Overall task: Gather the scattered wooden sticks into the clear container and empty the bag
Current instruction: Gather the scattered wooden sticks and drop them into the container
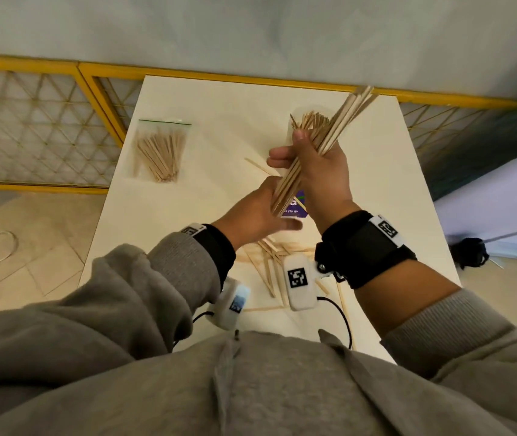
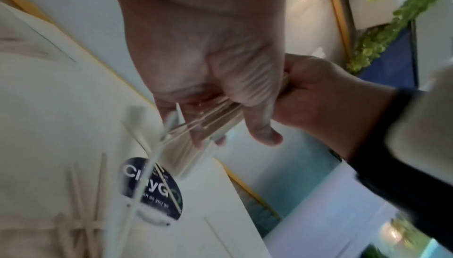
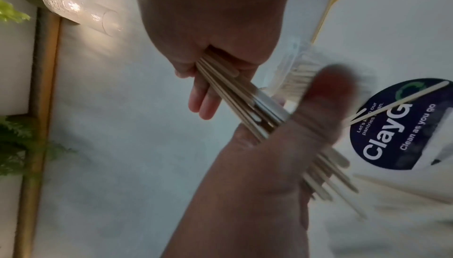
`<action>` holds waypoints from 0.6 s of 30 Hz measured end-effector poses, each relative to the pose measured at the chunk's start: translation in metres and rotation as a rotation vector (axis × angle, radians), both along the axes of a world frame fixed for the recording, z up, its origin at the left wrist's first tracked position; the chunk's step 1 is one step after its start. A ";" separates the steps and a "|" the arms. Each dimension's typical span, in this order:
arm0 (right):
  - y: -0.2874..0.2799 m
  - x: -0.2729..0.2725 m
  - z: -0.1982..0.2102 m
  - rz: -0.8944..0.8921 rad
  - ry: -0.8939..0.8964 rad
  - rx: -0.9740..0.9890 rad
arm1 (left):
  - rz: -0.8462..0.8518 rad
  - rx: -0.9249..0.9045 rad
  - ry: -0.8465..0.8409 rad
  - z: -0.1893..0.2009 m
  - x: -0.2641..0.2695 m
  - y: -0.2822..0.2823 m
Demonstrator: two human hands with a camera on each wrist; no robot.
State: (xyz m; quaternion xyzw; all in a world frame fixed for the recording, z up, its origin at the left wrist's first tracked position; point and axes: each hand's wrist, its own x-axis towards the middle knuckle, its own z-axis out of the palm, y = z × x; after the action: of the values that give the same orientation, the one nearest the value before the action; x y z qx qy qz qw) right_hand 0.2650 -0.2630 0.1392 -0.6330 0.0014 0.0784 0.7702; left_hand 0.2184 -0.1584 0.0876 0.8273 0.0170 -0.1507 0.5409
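My right hand (image 1: pixel 295 152) grips a thick bundle of wooden sticks (image 1: pixel 345 118) held up above the white table (image 1: pixel 188 231), slanting up to the right. My left hand (image 1: pixel 260 212) holds the bundle's lower end between thumb and palm; the left wrist view shows the same left hand (image 2: pixel 215 124). In the right wrist view its thumb (image 3: pixel 328 91) lies across the sticks. Behind the bundle stands the clear container (image 1: pixel 295 116) with several sticks in it. The zip bag (image 1: pixel 162 149) lies at the far left, full of sticks. Several loose sticks (image 1: pixel 269 259) lie scattered near me.
A round dark sticker (image 1: pixel 296 206) is on the table under my hands, with one stick across it in the right wrist view. A yellow railing (image 1: pixel 93 73) runs along the table's far edge. Floor lies to the left of the table.
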 end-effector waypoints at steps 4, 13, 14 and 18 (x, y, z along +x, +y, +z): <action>-0.015 -0.010 -0.002 0.206 0.057 0.159 | 0.026 -0.087 -0.019 0.007 0.008 0.001; -0.028 0.019 0.035 0.003 -0.174 0.123 | 0.519 -0.963 0.354 -0.015 0.014 0.000; -0.028 0.020 0.037 0.017 -0.182 0.137 | 0.655 -1.115 0.447 -0.017 0.015 -0.001; -0.018 0.007 0.022 0.129 -0.134 0.007 | 0.731 -1.266 0.562 -0.008 0.015 -0.016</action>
State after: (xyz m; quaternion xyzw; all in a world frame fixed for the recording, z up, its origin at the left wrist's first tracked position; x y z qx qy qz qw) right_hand 0.2717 -0.2813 0.1613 -0.6330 -0.0910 0.0852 0.7641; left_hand 0.2336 -0.1743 0.0796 0.2340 0.3356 -0.1478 0.9004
